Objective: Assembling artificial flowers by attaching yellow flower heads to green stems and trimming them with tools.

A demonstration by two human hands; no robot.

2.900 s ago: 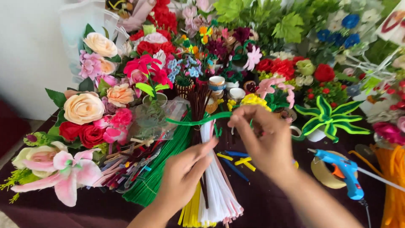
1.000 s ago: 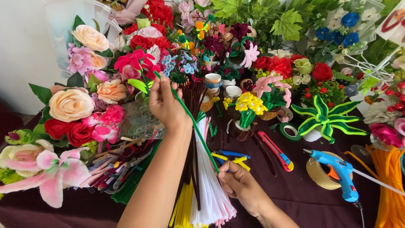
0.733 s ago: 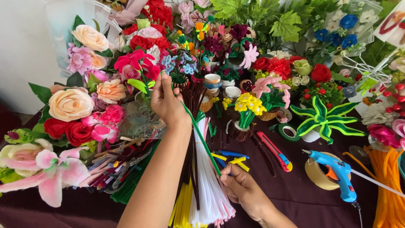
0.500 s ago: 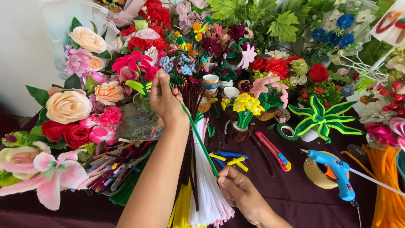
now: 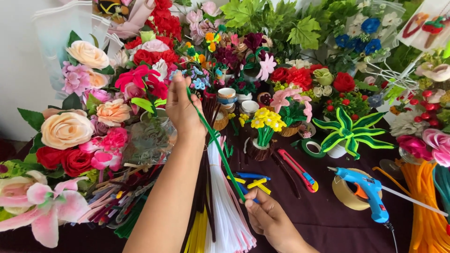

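Surface (image 5: 328,225): dark maroon cloth across the lower frame, crowded with craft goods; a plain pale wall at far left was all that showed of the room

Flower display (image 5: 262,51): handmade blooms and green leaves banked across the whole upper frame, with peach roses (image 5: 65,129) at left and a pink lily at lower left

Bundled stems (image 5: 225,206): white, dark and yellow lengths fanned out at lower centre

Orange stems (image 5: 424,211): a thick sheaf at the lower right edge

Blue glue gun (image 5: 368,189): lay right of centre, against a roll of tan tape (image 5: 344,194)

Small yellow flower pot (image 5: 262,133): stood at centre; a red cutter (image 5: 297,168) lay just right of it

Green stem (image 5: 215,140): one thin fuzzy wire, stretched diagonally from upper centre down to lower centre, clear of the surface. Judged very light, soft-piled and easily bent, likely to kink if gripped mid-length; best held at both ends

Left hand (image 5: 183,110): raised at upper centre, fingers closed, pinching the stem's upper end

Right hand (image 5: 267,220): low at lower centre, fingers curled, pinching the stem's lower end
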